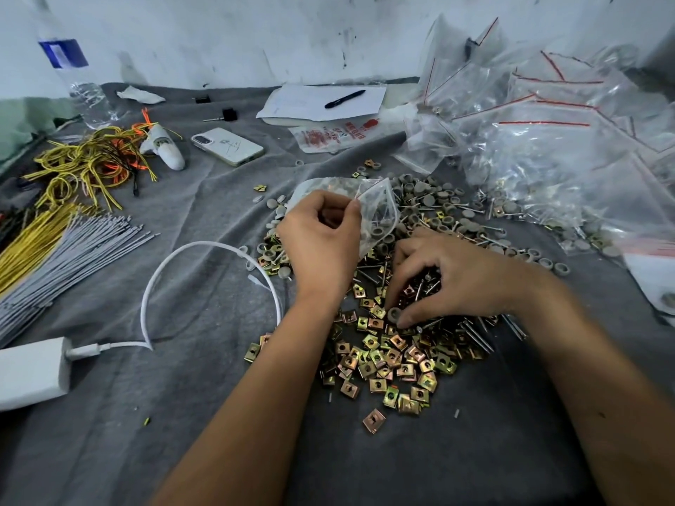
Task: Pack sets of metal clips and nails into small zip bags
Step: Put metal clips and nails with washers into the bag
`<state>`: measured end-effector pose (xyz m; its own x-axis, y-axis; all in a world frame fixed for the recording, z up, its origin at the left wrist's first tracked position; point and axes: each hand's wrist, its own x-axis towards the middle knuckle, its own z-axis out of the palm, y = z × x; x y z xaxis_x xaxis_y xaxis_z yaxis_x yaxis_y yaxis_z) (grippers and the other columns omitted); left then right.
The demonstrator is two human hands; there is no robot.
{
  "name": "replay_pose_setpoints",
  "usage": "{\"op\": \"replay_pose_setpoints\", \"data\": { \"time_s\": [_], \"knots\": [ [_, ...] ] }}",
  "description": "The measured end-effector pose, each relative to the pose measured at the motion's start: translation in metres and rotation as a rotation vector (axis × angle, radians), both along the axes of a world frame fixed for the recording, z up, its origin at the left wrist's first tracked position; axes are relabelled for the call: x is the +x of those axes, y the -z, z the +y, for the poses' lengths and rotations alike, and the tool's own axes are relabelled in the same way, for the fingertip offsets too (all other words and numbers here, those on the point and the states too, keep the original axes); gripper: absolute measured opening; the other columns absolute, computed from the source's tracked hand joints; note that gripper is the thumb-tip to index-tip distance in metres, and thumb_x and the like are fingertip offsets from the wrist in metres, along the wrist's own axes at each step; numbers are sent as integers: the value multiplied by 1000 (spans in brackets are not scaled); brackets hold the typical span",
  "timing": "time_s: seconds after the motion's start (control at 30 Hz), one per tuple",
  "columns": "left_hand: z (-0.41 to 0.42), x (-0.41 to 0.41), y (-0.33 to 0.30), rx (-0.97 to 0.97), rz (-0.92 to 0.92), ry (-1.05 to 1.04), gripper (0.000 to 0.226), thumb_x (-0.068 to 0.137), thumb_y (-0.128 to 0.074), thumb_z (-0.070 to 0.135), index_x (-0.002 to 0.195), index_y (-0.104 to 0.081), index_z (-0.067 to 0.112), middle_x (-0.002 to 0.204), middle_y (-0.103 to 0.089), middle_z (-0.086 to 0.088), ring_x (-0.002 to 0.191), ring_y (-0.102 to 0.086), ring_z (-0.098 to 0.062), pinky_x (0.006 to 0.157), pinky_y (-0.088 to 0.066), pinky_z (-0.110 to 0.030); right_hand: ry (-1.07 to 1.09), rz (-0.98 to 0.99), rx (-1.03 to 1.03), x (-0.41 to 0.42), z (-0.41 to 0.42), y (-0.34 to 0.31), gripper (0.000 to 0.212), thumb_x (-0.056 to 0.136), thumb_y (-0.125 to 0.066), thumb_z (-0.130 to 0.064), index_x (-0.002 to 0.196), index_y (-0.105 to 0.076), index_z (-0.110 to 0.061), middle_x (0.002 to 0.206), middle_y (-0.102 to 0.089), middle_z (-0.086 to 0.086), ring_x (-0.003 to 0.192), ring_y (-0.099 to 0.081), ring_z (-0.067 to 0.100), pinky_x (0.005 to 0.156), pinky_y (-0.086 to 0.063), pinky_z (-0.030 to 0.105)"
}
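Observation:
My left hand (321, 239) pinches a small clear zip bag (376, 210) and holds it tilted above the heap, with a few grey caps inside. My right hand (449, 283) hovers curled over the pile, its fingers holding several screws and clips (420, 290), the thumb touching a grey round cap (394, 315). Below the hands a pile of gold metal clips (387, 363) spreads over the grey cloth (204, 414). Long nails (478, 336) lie at the pile's right side. Grey caps (434, 199) are scattered behind the bag.
A heap of filled zip bags (548, 140) stands at the back right. A phone (227, 146), paper with a pen (345, 99) and a water bottle (73, 67) sit behind. Yellow wires (84, 166), grey ties (73, 257) and a white charger (33, 374) with its cable lie left.

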<state>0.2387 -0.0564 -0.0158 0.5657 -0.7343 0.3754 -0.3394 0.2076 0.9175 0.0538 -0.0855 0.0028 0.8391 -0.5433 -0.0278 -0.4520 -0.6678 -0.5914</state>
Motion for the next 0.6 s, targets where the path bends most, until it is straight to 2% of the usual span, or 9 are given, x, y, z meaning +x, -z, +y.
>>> {"op": "replay_pose_setpoints", "data": {
  "time_s": [0.1, 0.2, 0.27, 0.37, 0.47, 0.6],
  "knots": [
    [0, -1, 1, -7, -20, -3, 14, 89, -78, 13, 76, -74, 17, 64, -67, 8, 54, -59, -1, 54, -47, -19, 35, -66, -10, 0, 2, -1, 22, 76, -83, -52, 94, -77, -42, 99, -60, -20, 108, -52, 4, 96, -38, 26],
    [1, -1, 2, -25, -84, 12, 11, 89, -78, 13, 79, -74, 14, 67, -69, 6, 58, -64, -7, 56, -53, -26, 168, -378, -53, 3, 3, -3, 17, 83, -82, -36, 98, -77, -28, 98, -69, -14, 100, -66, 10, 88, -47, 17],
    [3, -1, 2, -57, -170, 36, 10, 88, -78, 12, 80, -74, 11, 68, -69, 5, 60, -64, -9, 58, -55, -29, 294, -530, -238, 5, 1, -2, 19, 85, -82, -29, 101, -77, -20, 94, -70, -10, 90, -67, 10, 79, -52, 21],
    [5, -5, 1, -118, -300, 82, 9, 87, -79, 11, 80, -74, 8, 70, -69, 1, 62, -65, -12, 59, -56, -34, 411, -526, -472, 9, -1, 4, 26, 86, -82, -24, 110, -77, -16, 93, -64, -5, 80, -57, -3, 70, -44, 14],
    [5, -5, 2, -146, -348, 101, 8, 88, -78, 9, 81, -75, 7, 72, -69, 0, 64, -65, -14, 59, -56, -37, 429, -485, -535, 12, -2, 9, 30, 85, -83, -22, 113, -77, -14, 92, -61, -3, 75, -48, -10, 68, -38, 12],
    [4, -3, 3, -129, -298, 67, 10, 88, -77, 9, 79, -73, 9, 69, -68, 1, 62, -65, -13, 59, -55, -33, 517, -559, -570, 12, -3, 8, 21, 86, -82, -22, 104, -75, -14, 91, -62, -7, 77, -55, -6, 67, -42, 11]
  ]
}}
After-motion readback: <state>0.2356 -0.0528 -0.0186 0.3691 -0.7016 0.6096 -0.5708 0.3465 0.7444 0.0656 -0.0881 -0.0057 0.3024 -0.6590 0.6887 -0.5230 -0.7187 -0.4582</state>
